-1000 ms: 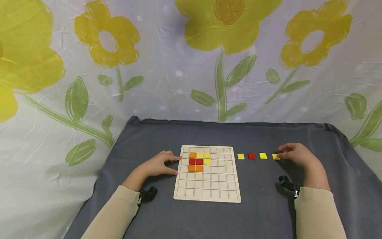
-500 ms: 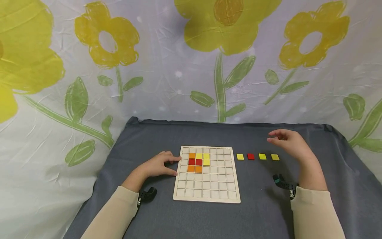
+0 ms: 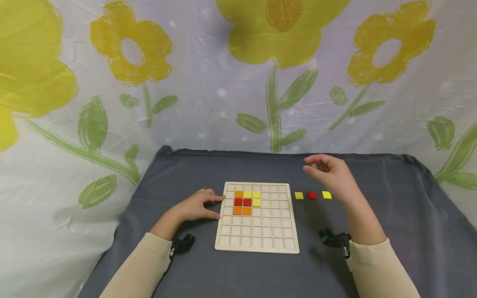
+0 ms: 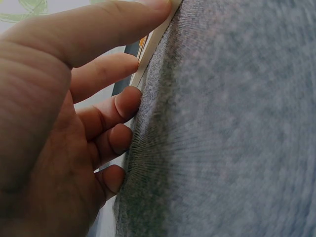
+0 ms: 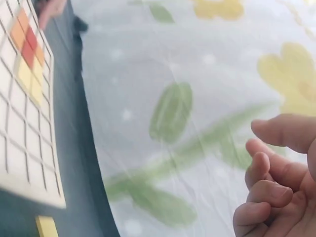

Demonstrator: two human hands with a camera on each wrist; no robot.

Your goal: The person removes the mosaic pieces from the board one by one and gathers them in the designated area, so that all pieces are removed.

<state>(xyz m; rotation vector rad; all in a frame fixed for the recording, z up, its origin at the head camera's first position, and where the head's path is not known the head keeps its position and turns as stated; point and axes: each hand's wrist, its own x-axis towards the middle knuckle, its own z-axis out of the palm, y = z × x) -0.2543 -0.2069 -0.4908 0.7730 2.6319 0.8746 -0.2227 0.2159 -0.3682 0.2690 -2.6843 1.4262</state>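
Head view, going left to right: a beige left sleeve (image 3: 139, 265) ends at a black wrist device (image 3: 182, 244), and beyond it the left hand (image 3: 193, 205) rests on the counter (image 3: 261, 273), which is covered in dark grey cloth. This hand's grip is parted, with thumb and forefinger extended to touch the left edge of the pale grid board (image 3: 273, 246); the left wrist view shows its other fingers bent.

The board lies flat, its colored squares set toward its far left. The farthest filled row has an orange tile (image 3: 239, 194) and two yellow ones; the next, two red and one yellow; the nearest, two orange. Right of the board, on the cloth, a row runs left to right: a yellow tile (image 3: 299, 195), a red tile (image 3: 312, 195) and another yellow tile (image 3: 326, 195), each apart from its neighbor.

The right hand (image 3: 333, 176) is raised above the counter, fingers pointing left, just beyond that row. Its grip is loosely curved and bare, thumb and forefinger tips apart. Farther right is the right sleeve (image 3: 380, 269). On the far side hangs a pale backdrop (image 3: 208, 116) with yellow flowers.
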